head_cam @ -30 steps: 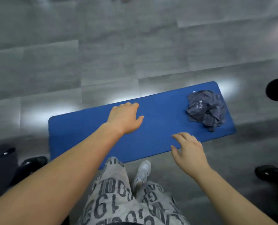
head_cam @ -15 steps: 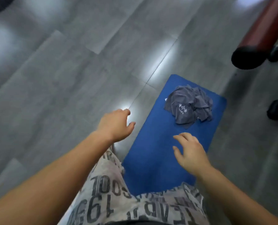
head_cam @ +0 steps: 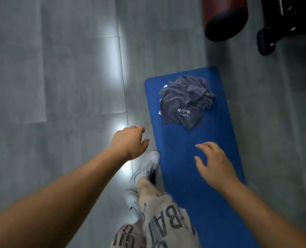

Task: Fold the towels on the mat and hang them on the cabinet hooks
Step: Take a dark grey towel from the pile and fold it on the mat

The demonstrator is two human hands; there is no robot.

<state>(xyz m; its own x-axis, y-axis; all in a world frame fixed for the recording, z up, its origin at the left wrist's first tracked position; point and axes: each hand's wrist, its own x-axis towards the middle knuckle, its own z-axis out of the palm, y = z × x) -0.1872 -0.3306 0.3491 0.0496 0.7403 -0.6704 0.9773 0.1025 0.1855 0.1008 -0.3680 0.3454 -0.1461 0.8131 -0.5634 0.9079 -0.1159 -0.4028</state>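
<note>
Two empty hands, left hand (head_cam: 130,142), right hand (head_cam: 213,164), crumpled towel (head_cam: 185,102), blue mat (head_cam: 189,176)

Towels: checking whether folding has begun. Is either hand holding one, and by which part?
Nothing is held. The left hand and right hand are both open and empty; the towels lie crumpled on the mat, untouched.

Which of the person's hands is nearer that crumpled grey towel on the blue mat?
Right, narrowly. The right hand hovers over the blue mat, just short of the grey towel; the left hand is off the mat's edge, over the floor.
</note>
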